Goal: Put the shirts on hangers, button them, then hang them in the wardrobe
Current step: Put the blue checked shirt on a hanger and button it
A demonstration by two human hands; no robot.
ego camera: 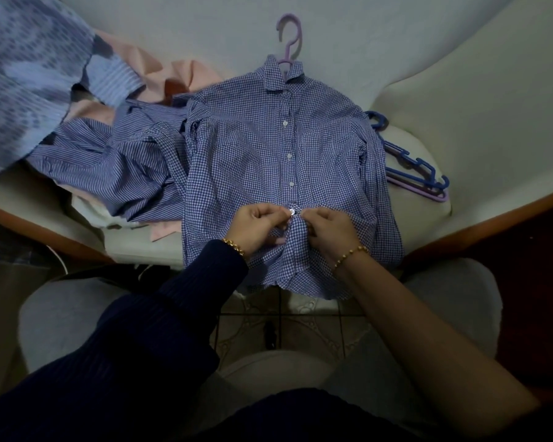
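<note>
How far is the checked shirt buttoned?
Mostly: the checked shirt is closed from collar to waist; left hand and right hand pinch it at the next button. Below, cannot tell.

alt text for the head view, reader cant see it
Left hand and right hand fasten a lower button on a blue checked shirt, laid flat with a lilac hanger in its collar. Other shirts and spare hangers lie beside it.

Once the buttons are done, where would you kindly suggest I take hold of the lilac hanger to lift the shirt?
Grip the hanger by its neck, just beyond the collar, coming from above at the far end of the shirt. Only the hook sticks out; its arms lie hidden inside the shoulders, and the shirt lies flat.
</note>
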